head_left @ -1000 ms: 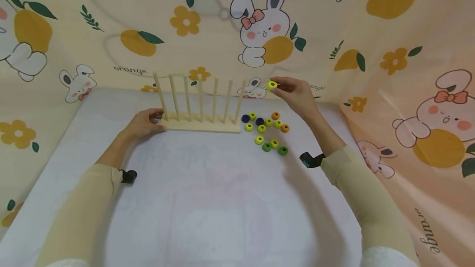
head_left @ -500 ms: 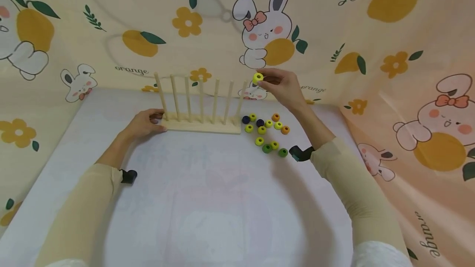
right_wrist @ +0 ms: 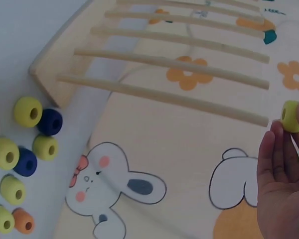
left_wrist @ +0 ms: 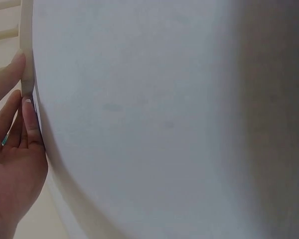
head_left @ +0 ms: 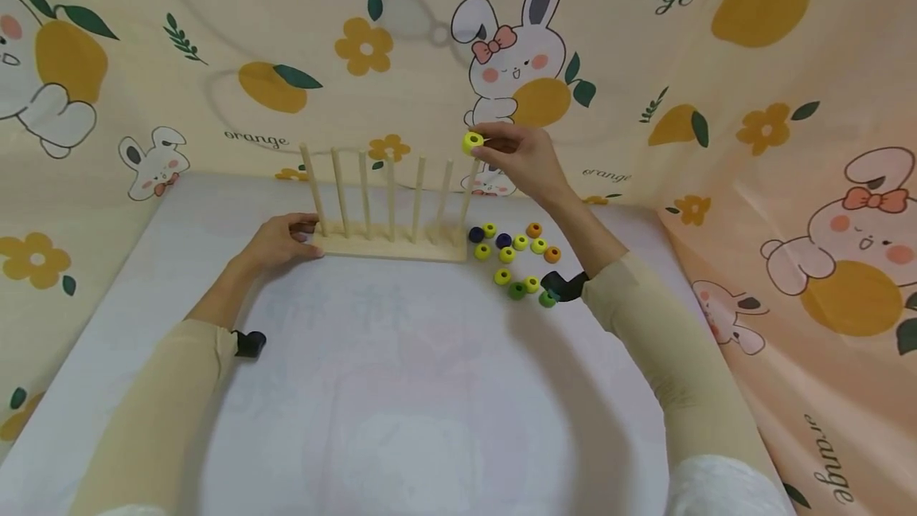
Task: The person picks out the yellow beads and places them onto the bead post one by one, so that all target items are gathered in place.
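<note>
A rounded, holed yellow bead [head_left: 470, 146] is pinched in the right hand [head_left: 521, 162], just beside the tip of a slim end peg [right_wrist: 162, 98] on a pale wooden rack [head_left: 390, 248] near the counter's [head_left: 401, 388] far edge. The left hand [head_left: 278, 240] grips the rack's left end. Loose beads [head_left: 507, 256] lie toward the far right corner; a black wrist camera [head_left: 566, 287] partly hides a green bead [head_left: 548, 301]. Printed cloth [head_left: 415, 102] hangs behind.

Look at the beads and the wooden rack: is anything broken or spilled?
Nothing stands out: the wooden peg rack stands upright, its pegs look whole, and the loose beads lie grouped beside it on the table.
</note>
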Demonstrator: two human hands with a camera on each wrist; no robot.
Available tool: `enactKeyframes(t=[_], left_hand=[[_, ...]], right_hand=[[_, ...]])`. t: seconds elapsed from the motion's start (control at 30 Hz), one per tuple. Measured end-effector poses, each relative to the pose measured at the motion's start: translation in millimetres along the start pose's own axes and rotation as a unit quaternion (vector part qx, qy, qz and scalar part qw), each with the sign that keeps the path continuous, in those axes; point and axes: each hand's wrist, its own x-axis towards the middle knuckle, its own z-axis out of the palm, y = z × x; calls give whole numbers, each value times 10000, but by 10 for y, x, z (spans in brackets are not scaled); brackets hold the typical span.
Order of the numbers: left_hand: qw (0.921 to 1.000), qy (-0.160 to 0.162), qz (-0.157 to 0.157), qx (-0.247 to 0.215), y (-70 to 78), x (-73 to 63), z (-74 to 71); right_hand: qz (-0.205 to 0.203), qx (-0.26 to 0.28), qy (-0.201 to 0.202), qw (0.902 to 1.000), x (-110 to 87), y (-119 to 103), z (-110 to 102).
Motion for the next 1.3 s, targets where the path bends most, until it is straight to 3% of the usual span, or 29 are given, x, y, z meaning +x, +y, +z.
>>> enactKeyframes(t=[0.27,0.5,0.67,1.03,1.3], left_hand=[[10000,-57,-50,-22,-15,20,-11],[10000,-18,-50,69,-17,19,-15],[9999,-2,-91,42,-14,21,-16],[9998,-75,-159,-76,-2,18,-20],[9995,-236,-105,-202,-11,19,-43]], right_hand=[[45,219,-127,9997,137,-166,163],[-264,341,-192,9989,252,-217,316],[-156,408,-239,9988,300,-267,413],[-195,400,-448,9980,280,-643,566],[-128,362,-565,9977,418,-583,695]])
